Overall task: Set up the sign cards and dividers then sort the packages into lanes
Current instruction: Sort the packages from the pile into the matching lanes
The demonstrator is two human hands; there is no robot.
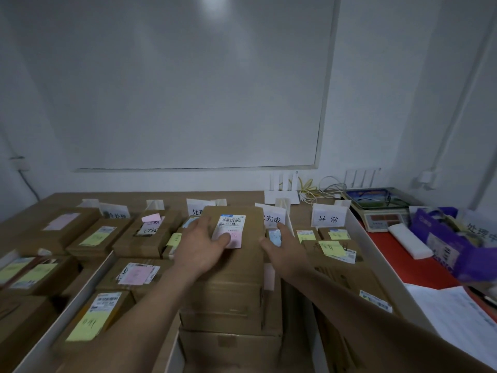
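A brown cardboard package (242, 265) with a white shipping label and a pink note tops a stack of boxes in the middle lane. My left hand (200, 244) lies flat on its top left, thumb on the pink note. My right hand (279, 247) presses against its right side, fingers spread. White folded sign cards (328, 215) stand along the back of the wooden table. Long white dividers (72, 300) run front to back between lanes. More packages with yellow and pink notes (96, 239) fill the left lanes and the right lane (333, 249).
A weighing scale (382, 211) stands at the back right beside a white router and cables. On the red surface to the right lie a white roll (408, 244), a purple bag (451, 246) and printed papers (454, 319). A whiteboard hangs on the wall behind.
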